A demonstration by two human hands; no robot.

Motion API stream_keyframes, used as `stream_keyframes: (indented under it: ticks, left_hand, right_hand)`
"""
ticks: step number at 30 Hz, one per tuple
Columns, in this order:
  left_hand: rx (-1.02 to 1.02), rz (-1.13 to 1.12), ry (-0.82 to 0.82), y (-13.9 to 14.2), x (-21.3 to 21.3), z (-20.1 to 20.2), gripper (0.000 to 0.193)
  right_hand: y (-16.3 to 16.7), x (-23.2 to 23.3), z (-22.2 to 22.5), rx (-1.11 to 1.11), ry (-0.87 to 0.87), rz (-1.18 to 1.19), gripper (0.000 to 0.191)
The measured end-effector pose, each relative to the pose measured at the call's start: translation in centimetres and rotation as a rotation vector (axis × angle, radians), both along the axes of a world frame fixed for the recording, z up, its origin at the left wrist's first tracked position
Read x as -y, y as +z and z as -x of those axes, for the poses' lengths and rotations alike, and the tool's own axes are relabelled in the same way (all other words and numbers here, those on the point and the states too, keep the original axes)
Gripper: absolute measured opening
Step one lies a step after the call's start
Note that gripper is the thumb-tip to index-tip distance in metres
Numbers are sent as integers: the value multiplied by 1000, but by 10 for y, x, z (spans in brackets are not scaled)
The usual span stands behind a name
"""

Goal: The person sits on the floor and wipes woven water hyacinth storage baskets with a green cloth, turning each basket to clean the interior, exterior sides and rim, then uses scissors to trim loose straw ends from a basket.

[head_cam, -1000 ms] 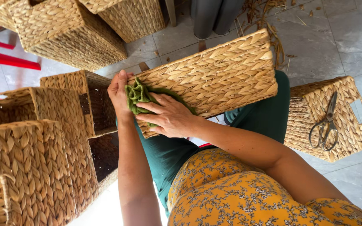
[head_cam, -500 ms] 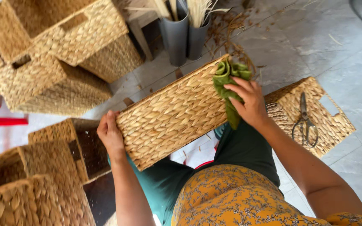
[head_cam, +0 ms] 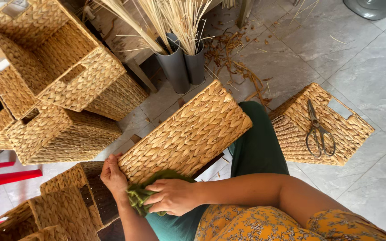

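- The right hand (head_cam: 173,196) is gripping a bunched green cloth (head_cam: 141,193) and pressing it against the near corner of a woven rectangular basket (head_cam: 186,134), which is lying tilted across the person's lap.
- The left hand (head_cam: 114,177) is clasping the basket's near-left corner, fingers curled over the edge, touching the cloth.
- With only that one corner being held, the basket is probably balancing loosely; a hard push with the cloth could be tipping it off the knees toward the tiled floor (head_cam: 362,58).
- The cloth could be catching on rough weave ends and pulling fibres loose.
- Scissors (head_cam: 318,131) are lying unsecured on an upturned basket (head_cam: 322,125) just beside the right knee; a leg shift could be knocking them down.
- Stacked baskets (head_cam: 54,85) are crowding the left side, so a sliding basket could be striking them.
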State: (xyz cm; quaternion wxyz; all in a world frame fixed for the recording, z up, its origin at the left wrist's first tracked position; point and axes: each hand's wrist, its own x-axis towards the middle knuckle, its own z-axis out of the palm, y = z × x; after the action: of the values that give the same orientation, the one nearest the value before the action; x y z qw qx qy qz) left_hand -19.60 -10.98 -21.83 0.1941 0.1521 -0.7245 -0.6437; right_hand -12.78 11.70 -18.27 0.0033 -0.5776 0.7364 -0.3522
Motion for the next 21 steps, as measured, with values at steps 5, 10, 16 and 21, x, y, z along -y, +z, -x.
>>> stream_keyframes:
  ticks: [5,10,16,21]
  left_hand:
    - [17,-45,7,1,-5,-6,40]
    - [3,-52,0,-3,-8,-2,42]
    - [-22,-44,-26,-10,-11,6,41]
    - [36,-31,19,-5,-10,7,37]
  right_hand:
    - [-7,-42,19,49,-32,-31,54]
    - [0,-163,50,-195,-332,3,46]
    - [13,-255,60,-138,-660,-133,51]
    - [-3,-203,37,-159,-612,28,49]
